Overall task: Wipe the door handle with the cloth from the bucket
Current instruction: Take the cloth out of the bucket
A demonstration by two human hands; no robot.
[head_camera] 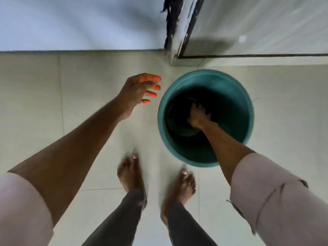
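A teal bucket [247, 107] stands on the tiled floor just ahead of my feet. My right hand [197, 115] reaches deep inside it, down at the dark bottom. The inside is too dark to make out the cloth or whether the fingers hold anything. My left hand [140, 92] hovers in the air to the left of the bucket's rim, fingers spread and holding nothing. No door handle is in view.
A worn door frame post [177, 31] with peeling dark paint rises just beyond the bucket, with a pale door panel [257, 23] to its right. A white wall [79, 22] runs along the back left. My bare feet [131, 172] stand on cream tiles.
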